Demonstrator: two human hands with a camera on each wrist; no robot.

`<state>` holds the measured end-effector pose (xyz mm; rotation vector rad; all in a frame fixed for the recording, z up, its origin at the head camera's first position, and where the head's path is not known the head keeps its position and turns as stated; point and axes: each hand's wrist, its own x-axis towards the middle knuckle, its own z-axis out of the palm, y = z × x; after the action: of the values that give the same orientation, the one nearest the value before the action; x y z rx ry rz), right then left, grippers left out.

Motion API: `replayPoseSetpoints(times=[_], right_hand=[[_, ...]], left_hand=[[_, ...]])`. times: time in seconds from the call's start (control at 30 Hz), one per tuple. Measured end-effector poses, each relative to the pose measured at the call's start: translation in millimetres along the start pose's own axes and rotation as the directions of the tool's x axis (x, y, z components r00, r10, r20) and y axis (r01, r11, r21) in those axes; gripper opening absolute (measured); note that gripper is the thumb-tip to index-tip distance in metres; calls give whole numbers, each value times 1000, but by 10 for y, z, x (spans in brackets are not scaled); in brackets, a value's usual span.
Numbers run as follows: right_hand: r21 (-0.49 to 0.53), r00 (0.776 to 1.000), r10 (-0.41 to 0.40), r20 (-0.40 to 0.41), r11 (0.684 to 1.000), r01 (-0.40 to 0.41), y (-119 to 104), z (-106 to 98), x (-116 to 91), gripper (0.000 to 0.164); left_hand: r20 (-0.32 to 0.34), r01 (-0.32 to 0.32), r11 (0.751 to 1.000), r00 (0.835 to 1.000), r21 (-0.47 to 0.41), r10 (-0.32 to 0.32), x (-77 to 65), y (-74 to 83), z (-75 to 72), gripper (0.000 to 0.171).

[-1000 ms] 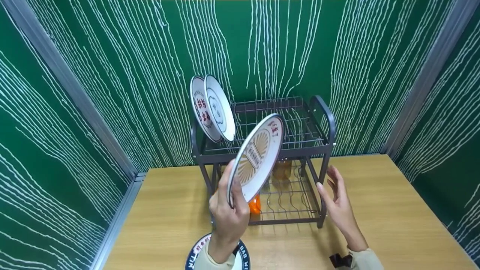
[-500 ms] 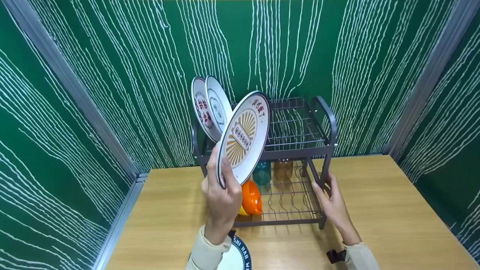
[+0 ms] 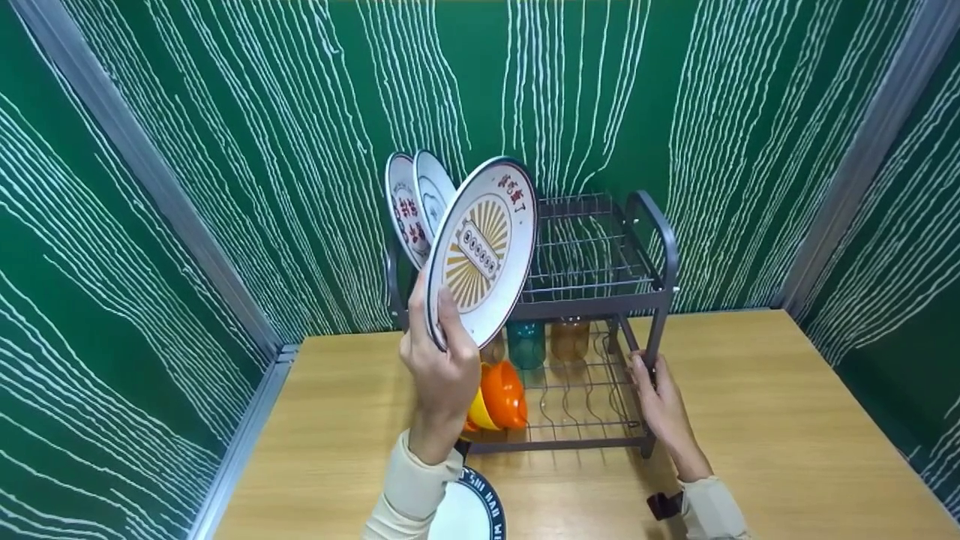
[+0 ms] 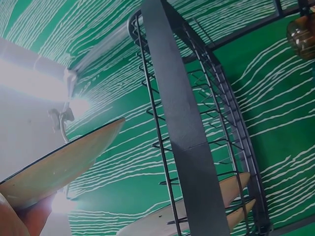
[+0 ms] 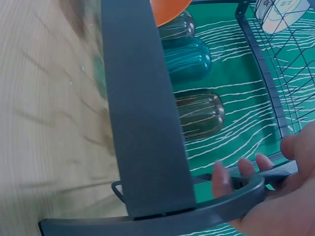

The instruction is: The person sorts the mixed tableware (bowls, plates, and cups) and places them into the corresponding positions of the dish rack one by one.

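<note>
My left hand [image 3: 441, 364] pinches a white plate [image 3: 480, 251] by its lower left rim, thumb on the printed face. The plate is tilted up in front of the top tier of a dark two-tier dish rack [image 3: 592, 306], overlapping two plates standing there. In the left wrist view the plate [image 4: 64, 160] shows edge-on, apart from the rack [image 4: 184, 118]. My right hand [image 3: 666, 409] grips the rack's right front post. Fingers of that hand [image 5: 290, 191] curl round the dark frame in the right wrist view.
Two plates [image 3: 407, 214] stand upright at the top tier's left. Below are orange and yellow bowls [image 3: 504, 397], a teal glass [image 3: 526, 345] and an amber glass [image 3: 570, 340]. Another plate [image 3: 469, 514] lies on the wooden table [image 3: 322, 442] near its front. Green walls [image 3: 300, 150] surround the table.
My left hand has raised the plate up and leftward, and its face has turned more to view. My right hand has moved onto the rack's right post and now grips it.
</note>
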<state>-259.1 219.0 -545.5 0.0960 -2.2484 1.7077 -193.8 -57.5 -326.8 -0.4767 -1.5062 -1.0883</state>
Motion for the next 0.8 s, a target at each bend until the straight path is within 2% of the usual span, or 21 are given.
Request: replayPoseSetpoints(times=[0.23,0.4,0.6,0.8], right_hand=[[-15,999,22,-29,1000,-22,26,54,32,41],[-31,998,60,-20,998,-61,45,68,25,45],[-32,997,75,-27,997,-76,73,62,9,45],[-36,997,69,-39,997,-70,71,36,22,43]], left_hand=[[-55,-32,999,998,5,32,126,-37,76,37],[-46,-31,998,998,46,33,209,-86,137,39],[-48,-35,983,998,180,44,265,-171,226,39],[-44,-61,984,997,169,69,305,-233,344,42]])
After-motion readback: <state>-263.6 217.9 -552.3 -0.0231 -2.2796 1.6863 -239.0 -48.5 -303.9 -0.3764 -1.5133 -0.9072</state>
